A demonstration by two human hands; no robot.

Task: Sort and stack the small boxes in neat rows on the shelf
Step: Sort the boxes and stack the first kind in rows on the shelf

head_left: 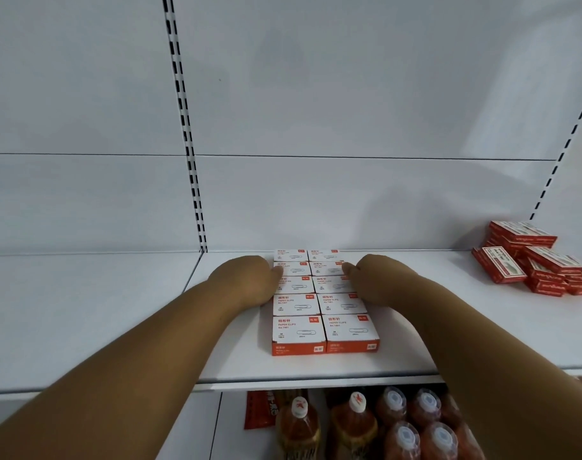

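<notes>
Several white-and-orange paper-clip boxes (pixel 322 303) lie flat in two neat columns on the white shelf (pixel 117 310), running from near the front edge to the back wall. My left hand (pixel 246 278) rests against the left side of the columns, its thumb touching a box top. My right hand (pixel 370 277) rests against the right side, fingers curled loosely onto the box tops. Neither hand lifts a box. The fingertips of both hands are mostly hidden behind the hands.
A loose heap of red staple boxes (pixel 531 257) lies at the right end of the shelf. Slotted uprights (pixel 186 127) run up the back wall. Below the shelf stand bottles of reddish drink (pixel 399 426) and a red packet (pixel 259 410).
</notes>
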